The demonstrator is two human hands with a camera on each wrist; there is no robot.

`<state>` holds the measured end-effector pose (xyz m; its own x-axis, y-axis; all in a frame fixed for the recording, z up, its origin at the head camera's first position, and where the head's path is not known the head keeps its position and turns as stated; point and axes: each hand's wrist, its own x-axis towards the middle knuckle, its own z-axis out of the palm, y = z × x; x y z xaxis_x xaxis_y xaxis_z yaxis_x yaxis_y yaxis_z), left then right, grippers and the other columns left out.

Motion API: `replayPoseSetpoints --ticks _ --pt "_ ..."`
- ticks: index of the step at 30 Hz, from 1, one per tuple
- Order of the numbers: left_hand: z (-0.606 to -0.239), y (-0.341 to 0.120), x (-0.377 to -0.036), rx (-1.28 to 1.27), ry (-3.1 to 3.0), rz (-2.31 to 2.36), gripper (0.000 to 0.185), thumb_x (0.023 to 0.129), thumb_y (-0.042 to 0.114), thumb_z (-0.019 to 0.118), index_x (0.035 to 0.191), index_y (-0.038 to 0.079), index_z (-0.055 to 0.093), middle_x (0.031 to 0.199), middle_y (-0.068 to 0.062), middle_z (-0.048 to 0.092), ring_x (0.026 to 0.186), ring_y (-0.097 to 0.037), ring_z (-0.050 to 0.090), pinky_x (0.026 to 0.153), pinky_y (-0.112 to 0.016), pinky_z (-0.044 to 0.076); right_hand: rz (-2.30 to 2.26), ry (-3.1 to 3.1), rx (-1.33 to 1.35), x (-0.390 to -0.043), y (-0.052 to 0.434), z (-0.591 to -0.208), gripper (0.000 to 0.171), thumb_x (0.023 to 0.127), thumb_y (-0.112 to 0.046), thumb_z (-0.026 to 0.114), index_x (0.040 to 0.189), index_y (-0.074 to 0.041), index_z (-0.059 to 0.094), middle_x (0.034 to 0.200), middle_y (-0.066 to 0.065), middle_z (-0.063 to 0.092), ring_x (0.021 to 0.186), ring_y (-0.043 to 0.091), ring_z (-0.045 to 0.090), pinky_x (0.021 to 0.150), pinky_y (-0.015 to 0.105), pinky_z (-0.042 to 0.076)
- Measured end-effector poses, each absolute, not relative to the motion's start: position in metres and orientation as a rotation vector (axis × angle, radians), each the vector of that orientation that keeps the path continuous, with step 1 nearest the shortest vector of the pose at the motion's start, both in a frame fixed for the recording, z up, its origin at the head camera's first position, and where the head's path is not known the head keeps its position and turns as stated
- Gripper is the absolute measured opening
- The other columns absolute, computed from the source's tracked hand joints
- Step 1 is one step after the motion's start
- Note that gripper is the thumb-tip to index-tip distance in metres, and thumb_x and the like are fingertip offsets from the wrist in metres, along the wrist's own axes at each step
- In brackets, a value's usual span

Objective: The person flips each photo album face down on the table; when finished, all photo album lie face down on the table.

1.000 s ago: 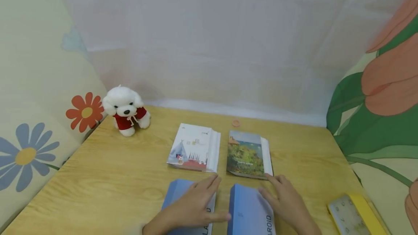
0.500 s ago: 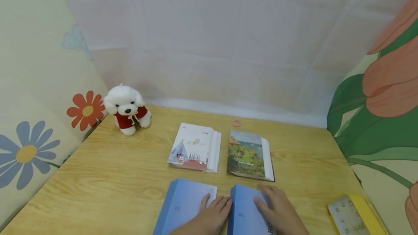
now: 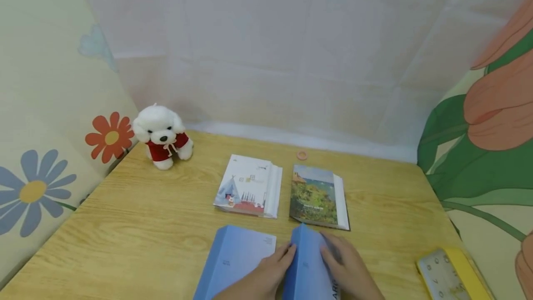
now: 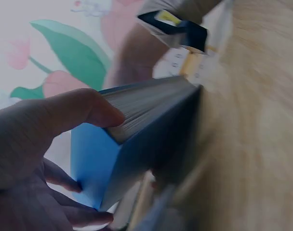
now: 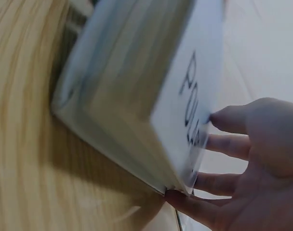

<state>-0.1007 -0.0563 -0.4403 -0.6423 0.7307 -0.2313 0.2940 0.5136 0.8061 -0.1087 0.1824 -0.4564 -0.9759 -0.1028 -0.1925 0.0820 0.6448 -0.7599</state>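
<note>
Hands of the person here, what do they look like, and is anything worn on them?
The left hand and right hand are bare, with no gloves or rings visible. In the left wrist view, a dark item with a yellow patch sits on the right wrist; blur hides any finer detail.

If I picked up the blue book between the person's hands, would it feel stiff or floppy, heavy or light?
The blue book would probably feel fairly stiff, since its cover looks flat and straight-edged. It may be heavy for its size, judging by the thick block of pages. It seems unlikely to roll, given its boxy shape.
</note>
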Motion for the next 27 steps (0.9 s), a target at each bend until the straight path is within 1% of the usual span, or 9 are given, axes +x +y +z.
replayPoseSetpoints --ticks 3,5,10,12,15,17,20,23,27 --pt "-0.432 -0.059 -0.100 0.857 2.087 1.201 0.106 0.076 0.056 0.070 0.152 0.027 0.003 0.158 -0.008 -0.004 0.142 -0.034 0.009 0.108 -0.053 0.028 -1.417 2.544 -0.051 -0.108 0.177 -0.455 0.061 0.095 -0.052 0.045 0.142 -0.015 0.042 0.142 0.014 0.043 0.127 0.037 0.043 0.095 0.057 0.042" --pt "-0.428 -0.060 -0.100 0.879 2.068 1.263 0.104 0.075 0.052 0.073 0.151 0.032 0.005 0.158 -0.007 -0.006 0.142 -0.035 0.008 0.108 -0.052 0.029 -1.517 2.465 -0.063 -0.107 0.172 -0.453 0.064 0.095 -0.054 0.042 0.146 -0.016 0.034 0.148 0.017 0.034 0.130 0.041 0.037 0.095 0.059 0.040" --pt "-0.420 -0.062 -0.098 0.956 2.062 1.302 0.098 0.076 0.048 0.073 0.151 0.034 0.011 0.158 -0.008 -0.007 0.141 -0.040 0.007 0.107 -0.052 0.031 -1.587 2.310 0.026 -0.105 0.161 -0.449 0.075 0.093 -0.062 0.035 0.152 -0.021 0.014 0.155 0.020 0.012 0.136 0.050 0.018 0.095 0.069 0.031" --pt "-0.417 -0.063 -0.098 0.975 2.061 1.302 0.096 0.077 0.046 0.074 0.150 0.034 0.014 0.158 -0.008 -0.007 0.141 -0.040 0.007 0.106 -0.052 0.032 -1.591 2.265 0.078 -0.105 0.158 -0.448 0.080 0.091 -0.066 0.033 0.153 -0.022 0.009 0.156 0.021 0.007 0.136 0.052 0.015 0.094 0.070 0.030" --pt "-0.414 -0.063 -0.096 1.007 2.079 1.303 0.092 0.077 0.044 0.075 0.149 0.036 0.019 0.159 -0.005 -0.006 0.142 -0.039 0.008 0.106 -0.052 0.033 -1.593 2.258 0.143 -0.104 0.157 -0.448 0.083 0.090 -0.070 0.031 0.153 -0.021 0.009 0.156 0.022 0.007 0.136 0.053 0.012 0.095 0.072 0.025" --pt "-0.414 -0.063 -0.095 1.037 2.073 1.326 0.090 0.076 0.043 0.075 0.149 0.037 0.022 0.159 -0.005 -0.005 0.142 -0.038 0.007 0.106 -0.052 0.032 -1.609 2.268 0.170 -0.103 0.156 -0.448 0.084 0.090 -0.069 0.030 0.153 -0.018 0.011 0.155 0.023 0.008 0.136 0.053 0.011 0.098 0.073 0.021" --pt "-0.415 -0.063 -0.094 1.086 2.061 1.360 0.088 0.077 0.045 0.074 0.148 0.036 0.024 0.158 -0.006 -0.004 0.142 -0.037 0.006 0.106 -0.053 0.031 -1.656 2.256 0.177 -0.101 0.156 -0.447 0.083 0.092 -0.067 0.029 0.152 -0.013 0.013 0.155 0.024 0.008 0.137 0.051 0.008 0.101 0.072 0.015" --pt "-0.417 -0.061 -0.093 1.144 2.062 1.356 0.086 0.079 0.052 0.068 0.149 0.035 0.023 0.158 -0.008 -0.005 0.143 -0.035 0.005 0.107 -0.055 0.028 -1.722 2.198 0.112 -0.101 0.157 -0.447 0.084 0.095 -0.064 0.024 0.151 -0.005 0.009 0.154 0.028 0.007 0.136 0.051 0.012 0.102 0.070 0.017" --pt "-0.419 -0.056 -0.093 1.216 2.078 1.350 0.084 0.080 0.058 0.063 0.150 0.034 0.022 0.158 -0.008 -0.006 0.143 -0.032 0.003 0.108 -0.056 0.026 -1.776 2.108 0.077 -0.104 0.160 -0.445 0.090 0.094 -0.066 0.020 0.149 0.003 0.002 0.151 0.033 0.006 0.135 0.051 0.018 0.103 0.066 0.024"
